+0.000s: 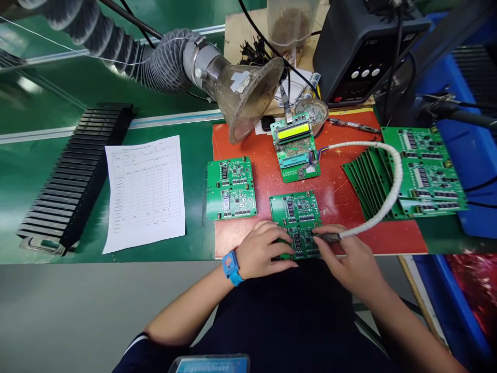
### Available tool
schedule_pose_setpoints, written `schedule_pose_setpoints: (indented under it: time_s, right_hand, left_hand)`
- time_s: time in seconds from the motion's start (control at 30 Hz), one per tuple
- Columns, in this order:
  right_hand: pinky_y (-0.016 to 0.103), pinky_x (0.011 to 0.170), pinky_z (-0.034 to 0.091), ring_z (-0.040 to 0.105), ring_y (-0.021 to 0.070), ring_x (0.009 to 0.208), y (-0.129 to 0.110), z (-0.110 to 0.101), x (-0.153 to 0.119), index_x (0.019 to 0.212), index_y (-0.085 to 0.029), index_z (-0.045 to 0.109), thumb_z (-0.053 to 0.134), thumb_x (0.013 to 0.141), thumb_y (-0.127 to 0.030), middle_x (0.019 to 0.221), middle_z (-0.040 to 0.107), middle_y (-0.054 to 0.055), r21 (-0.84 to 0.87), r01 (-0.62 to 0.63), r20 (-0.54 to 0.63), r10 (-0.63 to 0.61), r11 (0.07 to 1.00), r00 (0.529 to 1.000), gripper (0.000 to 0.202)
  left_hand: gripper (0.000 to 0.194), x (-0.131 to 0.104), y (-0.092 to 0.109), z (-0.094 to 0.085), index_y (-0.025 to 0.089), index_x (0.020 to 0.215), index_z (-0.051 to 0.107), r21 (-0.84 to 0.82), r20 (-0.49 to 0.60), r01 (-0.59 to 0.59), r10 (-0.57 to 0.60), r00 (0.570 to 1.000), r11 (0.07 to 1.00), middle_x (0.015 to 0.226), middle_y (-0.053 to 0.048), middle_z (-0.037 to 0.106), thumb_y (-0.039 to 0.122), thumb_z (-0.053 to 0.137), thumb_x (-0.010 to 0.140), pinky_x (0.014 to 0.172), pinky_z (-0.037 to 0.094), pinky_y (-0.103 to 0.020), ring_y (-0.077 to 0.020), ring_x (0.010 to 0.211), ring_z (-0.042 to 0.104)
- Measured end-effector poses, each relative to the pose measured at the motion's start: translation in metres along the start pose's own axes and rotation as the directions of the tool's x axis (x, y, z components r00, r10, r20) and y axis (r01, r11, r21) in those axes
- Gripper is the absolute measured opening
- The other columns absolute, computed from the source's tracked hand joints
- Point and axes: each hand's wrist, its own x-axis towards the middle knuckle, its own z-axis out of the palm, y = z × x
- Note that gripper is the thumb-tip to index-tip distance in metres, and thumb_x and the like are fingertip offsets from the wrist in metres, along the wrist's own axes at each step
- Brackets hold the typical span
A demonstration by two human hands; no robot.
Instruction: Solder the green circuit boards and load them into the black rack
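Note:
My left hand [266, 248], with a blue wrist strap [232, 268], grips the left and near edges of a green circuit board [298, 207]. Its fingers reach over the top while the thumb lies along the near edge. In my right hand [351, 259] is a dark probe-like connector [332, 237] on a white-wrapped cable [394, 181]. The connector points at the right side of that same board; its tip is hidden by my fingers. From there the cable loops back to a programmer board [295, 147] with a lit yellow-green display. A similar circuit board [232, 187] lies to the left.
Several green boards [425, 173] are stacked at the right of the red mat [264, 238]. A fume-extraction funnel [252, 98] hangs above the mat. Behind stands a black soldering station [361, 57]. Leftward are a paper form [145, 194] and a black slotted rack [77, 176].

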Motion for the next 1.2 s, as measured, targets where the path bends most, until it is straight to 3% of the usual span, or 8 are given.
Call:
schedule_pose_setpoints:
  time_s: [0.2, 0.4, 0.73, 0.93, 1.2]
  right_hand:
    - [0.026, 0.066, 0.057, 0.068, 0.0165, 0.075, 0.0042, 0.0022, 0.0023, 0.092, -0.020, 0.061, 0.056, 0.089, -0.025, 0.085, 0.069, 0.003, -0.020, 0.019, -0.053, -0.020, 1.000, 0.998, 0.007]
    - [0.027, 0.065, 0.058, 0.068, 0.0183, 0.083, 0.0074, -0.0015, -0.0026, 0.099, -0.020, 0.061, 0.056, 0.092, -0.028, 0.094, 0.069, 0.006, 0.044, -0.038, 0.028, 0.036, 0.998, 0.999, 0.011]
    - [0.026, 0.068, 0.058, 0.068, 0.0183, 0.087, 0.0073, -0.0028, -0.0023, 0.101, -0.021, 0.059, 0.055, 0.093, -0.028, 0.095, 0.069, 0.005, 0.039, -0.022, 0.035, 0.020, 0.999, 0.999, 0.011]
    - [0.027, 0.070, 0.057, 0.068, 0.0182, 0.085, 0.0082, -0.0022, -0.0004, 0.100, -0.021, 0.060, 0.056, 0.092, -0.029, 0.094, 0.069, 0.005, 0.058, -0.016, 0.034, 0.014, 0.998, 0.999, 0.011]
    - [0.027, 0.067, 0.058, 0.068, 0.0193, 0.085, 0.0073, -0.0031, -0.0007, 0.098, -0.021, 0.060, 0.056, 0.092, -0.031, 0.094, 0.069, 0.006, 0.079, -0.057, 0.045, 0.054, 0.995, 0.998, 0.012]
  left_hand:
    - [0.025, -0.0009, 0.0002, 0.0011, 0.022, 0.091, 0.068, 0.008, 0.006, 0.009, -0.009, 1.000, 1.000, 0.096, -0.001, 0.069, 0.046, 0.068, 0.085, 0.094, 0.043, -0.032, -0.0165, 0.100, 0.062]
    - [0.025, -0.0014, 0.0008, 0.0011, 0.022, 0.091, 0.068, 0.014, 0.003, 0.027, -0.027, 1.000, 1.000, 0.096, -0.001, 0.069, 0.047, 0.068, 0.085, 0.095, 0.043, -0.032, -0.0159, 0.101, 0.062]
    - [0.033, -0.0021, 0.0003, -0.0001, 0.022, 0.095, 0.067, 0.019, 0.032, 0.012, -0.012, 0.999, 1.000, 0.099, -0.002, 0.069, 0.053, 0.069, 0.083, 0.096, 0.042, -0.034, -0.0181, 0.103, 0.061]
    - [0.022, -0.0039, 0.0001, 0.0000, 0.023, 0.096, 0.066, 0.054, 0.047, -0.002, -0.001, 0.999, 0.999, 0.101, -0.001, 0.069, 0.042, 0.068, 0.086, 0.101, 0.040, -0.033, -0.0169, 0.107, 0.059]
    - [0.021, -0.0053, 0.0008, 0.0012, 0.023, 0.096, 0.066, 0.078, 0.055, -0.002, -0.003, 0.998, 0.997, 0.100, 0.000, 0.069, 0.042, 0.067, 0.087, 0.103, 0.039, -0.033, -0.0156, 0.108, 0.059]
